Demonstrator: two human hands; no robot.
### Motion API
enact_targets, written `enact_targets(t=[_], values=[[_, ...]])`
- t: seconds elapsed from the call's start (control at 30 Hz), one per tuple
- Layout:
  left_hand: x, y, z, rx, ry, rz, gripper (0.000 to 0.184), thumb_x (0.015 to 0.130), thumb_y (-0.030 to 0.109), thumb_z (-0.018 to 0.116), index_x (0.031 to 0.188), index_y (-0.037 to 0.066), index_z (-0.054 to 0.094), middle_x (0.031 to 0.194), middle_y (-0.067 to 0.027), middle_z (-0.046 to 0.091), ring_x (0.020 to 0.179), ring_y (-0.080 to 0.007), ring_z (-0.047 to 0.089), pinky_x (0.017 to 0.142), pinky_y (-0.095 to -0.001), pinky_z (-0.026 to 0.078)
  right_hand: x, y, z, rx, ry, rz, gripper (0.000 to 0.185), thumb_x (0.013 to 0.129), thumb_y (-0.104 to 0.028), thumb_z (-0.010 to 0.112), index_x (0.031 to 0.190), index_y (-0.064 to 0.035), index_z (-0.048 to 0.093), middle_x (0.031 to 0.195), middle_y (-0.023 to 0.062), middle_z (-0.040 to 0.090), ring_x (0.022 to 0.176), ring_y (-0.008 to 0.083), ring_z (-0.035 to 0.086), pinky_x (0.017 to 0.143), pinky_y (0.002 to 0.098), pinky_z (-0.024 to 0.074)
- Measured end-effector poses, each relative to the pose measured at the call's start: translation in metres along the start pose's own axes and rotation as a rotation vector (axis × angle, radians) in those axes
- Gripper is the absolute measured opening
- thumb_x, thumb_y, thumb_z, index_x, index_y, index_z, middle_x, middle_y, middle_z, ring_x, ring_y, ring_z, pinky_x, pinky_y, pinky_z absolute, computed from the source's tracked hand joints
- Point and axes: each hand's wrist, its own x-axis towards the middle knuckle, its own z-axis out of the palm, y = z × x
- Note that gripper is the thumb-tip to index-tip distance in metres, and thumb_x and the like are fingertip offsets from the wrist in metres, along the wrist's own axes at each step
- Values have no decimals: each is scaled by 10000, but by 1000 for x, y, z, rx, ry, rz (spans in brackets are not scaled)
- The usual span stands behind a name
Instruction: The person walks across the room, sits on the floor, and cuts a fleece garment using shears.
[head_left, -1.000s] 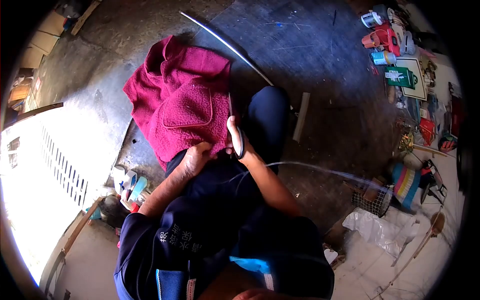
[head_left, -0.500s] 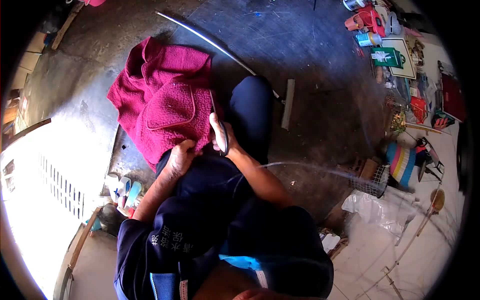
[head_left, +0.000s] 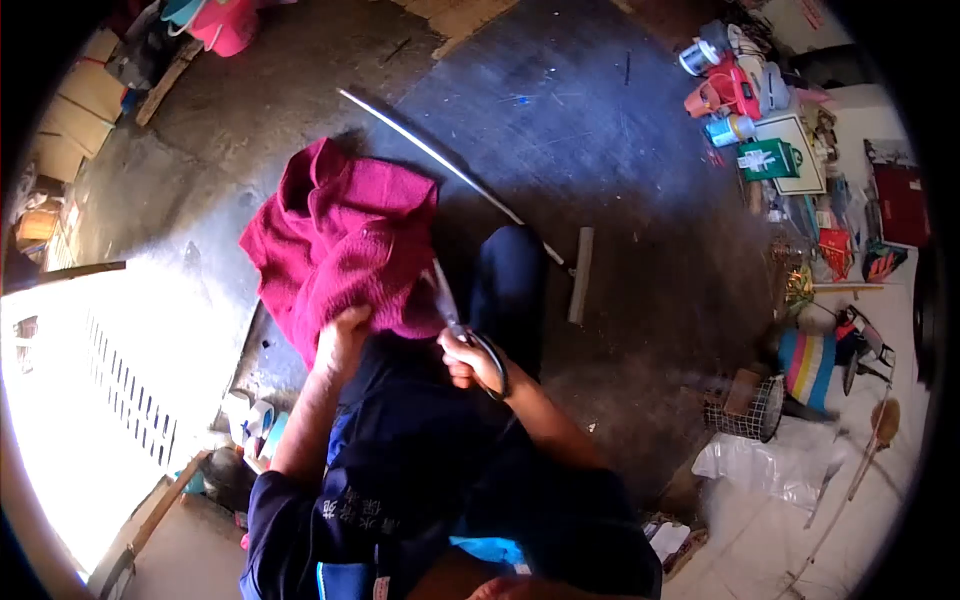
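A dark pink fleecy cloth [head_left: 345, 235], perhaps a garment, lies over my left leg and onto the floor. My left hand [head_left: 343, 338] is closed on its near edge, fingers partly hidden by the fabric. In my right hand [head_left: 470, 362] is a pair of scissors [head_left: 447, 298] with black handles. The fingers wrap round the handles, and the blades point away from me at the cloth's right edge. Whether the blades touch the cloth, I cannot tell. My dark-trousered right knee [head_left: 512, 270] is raised just beyond the scissors.
A squeegee-like tool with a long metal pole [head_left: 430, 150] and flat head [head_left: 581, 275] lies on the floor. Along the right wall stand a wire basket [head_left: 765, 410], a plastic bag [head_left: 765, 455] and a green box [head_left: 770, 160]. A pink bucket [head_left: 225, 25] is at far left.
My right hand has drawn back from the cloth with the scissors, whose blades now show apart from each other. My left hand has shifted slightly left. The view has tilted up.
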Motion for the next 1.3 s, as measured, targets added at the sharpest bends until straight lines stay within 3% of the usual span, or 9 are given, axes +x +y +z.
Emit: enact_targets(t=[0.1, 0.2, 0.33, 0.6, 0.77, 0.87, 0.97, 1.17, 1.3], values=[[2, 36, 7, -65, -110, 102, 282, 830, 114, 458, 1058, -15, 562, 1096, -116, 594, 1027, -261, 553, 919, -386, 410, -12, 8, 8, -775, 564, -375, 438, 736, -221, 738, 1002, -36, 443, 616, -39, 443, 527, 58, 453, 499, 218, 425], [0, 49, 21, -52, -125, 132, 278, 836, 113, 452, 1062, -10, 560, 1050, -100, 602, 930, -226, 574, 843, -354, 442, 5, 13, 20, -674, 710, -438, 563, 682, -221, 787, 1036, 10, 415, 701, -1, 506, 597, 84, 524, 644, 237, 482], [2, 52, 23, -124, -163, 146, 264, 843, 120, 454, 1050, -2, 565, 1033, -103, 610, 909, -226, 576, 808, -350, 447, 73, 40, -1, -643, 626, -538, 658, 646, -205, 809, 1108, 16, 395, 938, 90, 567, 845, 183, 579, 727, 298, 487], [18, 80, 5, 142, 71, 301, 312, 857, 250, 511, 1053, 21, 588, 1025, -71, 604, 841, -203, 569, 766, -320, 455, 135, -19, 8, 246, 562, -530, 454, 627, 16, 747, 946, -85, 441, 849, 21, 496, 685, 158, 516, 482, 274, 448], [51, 183, -28, 362, 151, 596, 400, 895, 327, 486, 1160, 38, 563, 1135, -27, 584, 1059, -161, 509, 881, -297, 402, 165, -139, 1, -754, 832, -1083, 362, 595, -92, 687, 881, -32, 473, 763, 84, 518, 726, 218, 547, 648, 364, 453], [50, 267, -41, 1179, 218, 1046, 400, 943, 261, 363, 1239, 27, 496, 1250, -117, 528, 1186, -210, 470, 982, -297, 362, 130, -220, 54, -935, 829, -1160, 312, 682, -35, 608, 953, -62, 457, 713, 101, 535, 678, 294, 579, 615, 422, 441], [36, 330, -11, 1395, 201, 1267, 419, 941, 257, 347, 1276, 32, 462, 1306, -129, 476, 1223, -215, 434, 1034, -290, 297, 122, -284, 100, -986, 823, -1393, 261, 712, -22, 553, 953, -56, 458, 722, 130, 533, 708, 345, 567, 642, 447, 424], [-58, 378, 37, 1314, 322, 1087, 400, 951, 198, 313, 1323, 93, 418, 1337, -78, 451, 1242, -211, 410, 1048, -277, 281, 61, -340, 169, -949, 766, -1691, 381, 691, 12, 603, 1047, -51, 484, 758, 80, 544, 716, 246, 565, 650, 371, 451], [-123, 326, 45, 813, 177, 1005, 469, 871, 383, 546, 1178, 29, 542, 1111, -100, 601, 1029, -186, 553, 883, -319, 431, 21, -324, 158, -825, 449, -1749, 422, 719, 75, 596, 1106, -45, 480, 754, 3, 505, 697, 119, 510, 629, 255, 455]])
